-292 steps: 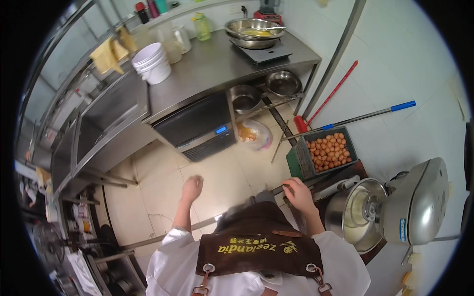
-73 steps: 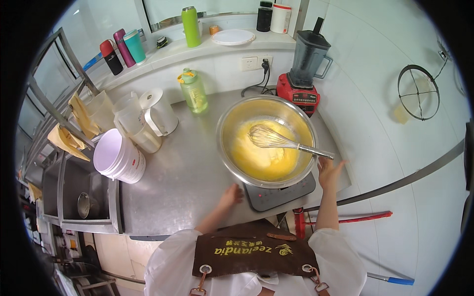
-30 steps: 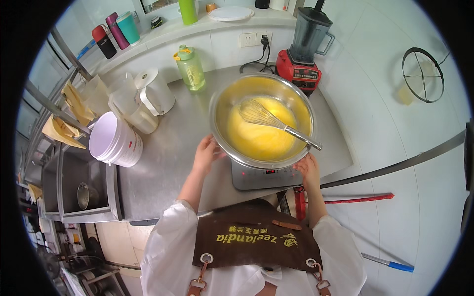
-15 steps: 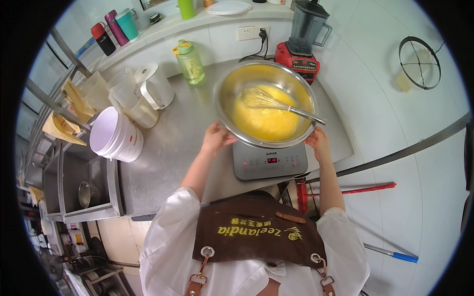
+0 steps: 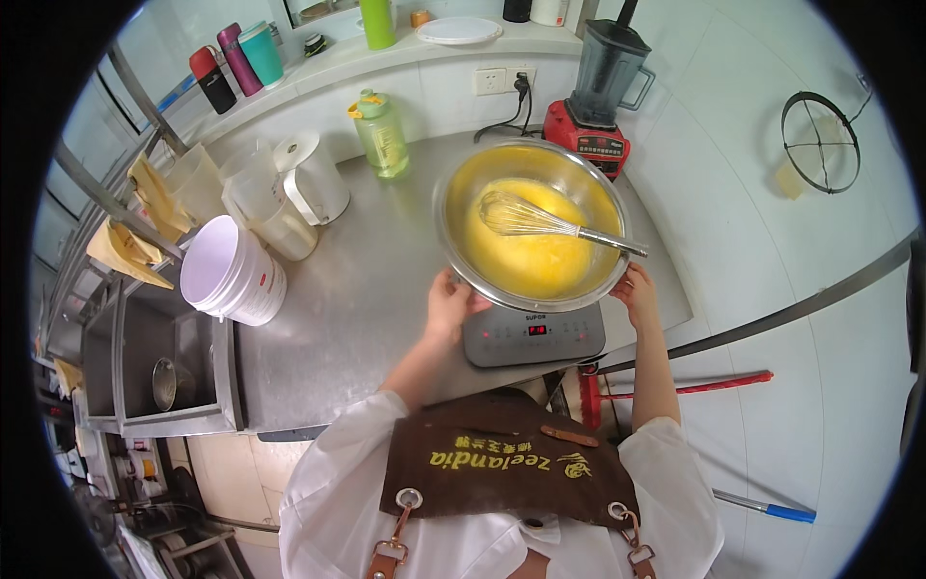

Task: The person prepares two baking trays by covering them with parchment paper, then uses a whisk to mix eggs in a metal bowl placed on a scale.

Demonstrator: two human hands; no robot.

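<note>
A wide steel mixing bowl [image 5: 451, 259] holds yellow liquid [image 5: 540, 264], paler toward its middle. My left hand [image 5: 451, 307] is closed on the near left side of the bowl, fingers reaching under the rim. At the near right side my right hand [image 5: 637, 292] grips the rim, its fingertips partly hidden. A balloon whisk [image 5: 535, 218] lies in the bowl, wires in the liquid and its handle resting across the right rim. The bowl covers the back of a grey induction cooker [image 5: 533, 340] with a lit red display. Whether its base rests on the cooker is hidden.
A red-based blender [image 5: 588, 116] stands behind the bowl, near the wall. Left are a green water bottle [image 5: 381, 137], a white jug [image 5: 311, 179], clear pitchers [image 5: 270, 207] and a white bucket [image 5: 234, 272]. A sink [image 5: 183, 338] adjoins the steel counter [image 5: 347, 275].
The bowl, with both hands on it, has come slightly nearer and covers more of the cooker. The whisk has turned a little inside it. The whole view has shifted slightly.
</note>
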